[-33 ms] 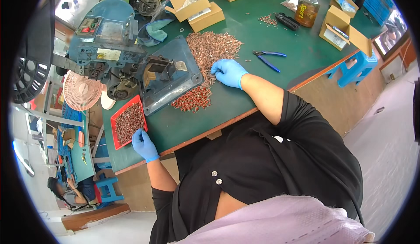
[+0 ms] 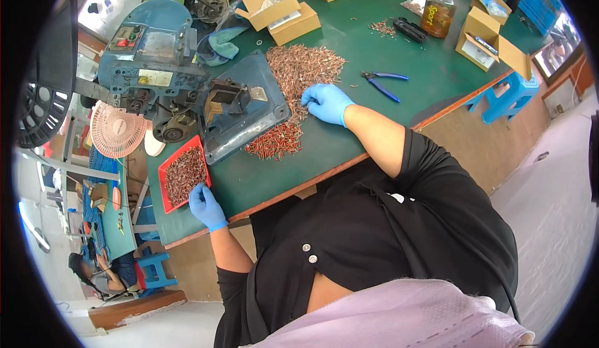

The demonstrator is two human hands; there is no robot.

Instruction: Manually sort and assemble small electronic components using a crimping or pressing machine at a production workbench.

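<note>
My left hand [image 2: 208, 208], in a blue glove, rests at the near right corner of a red tray [image 2: 167, 199]. The tray holds many small reddish-brown metal pieces [image 2: 186, 176]. Its fingers are pinched together, and what lies between them is hidden. Further right, my right hand [image 2: 329, 105], gloved the same way, lies at the edge of a large heap of small copper-coloured pieces [image 2: 302, 64]. Those fingers are curled in, and I cannot make out anything inside them. Redder pieces [image 2: 277, 142] lie in a smaller heap beside the machine's base plate.
A blue bench machine [image 2: 150, 48] with a flat metal base [image 2: 249, 120] stands at the left on the green table [image 2: 349, 139]. Blue-handled cutters [image 2: 385, 85] lie right of the heap. Cardboard boxes [image 2: 296, 24] and a drink bottle [image 2: 439, 8] stand behind. A person [image 2: 103, 273] sits far left.
</note>
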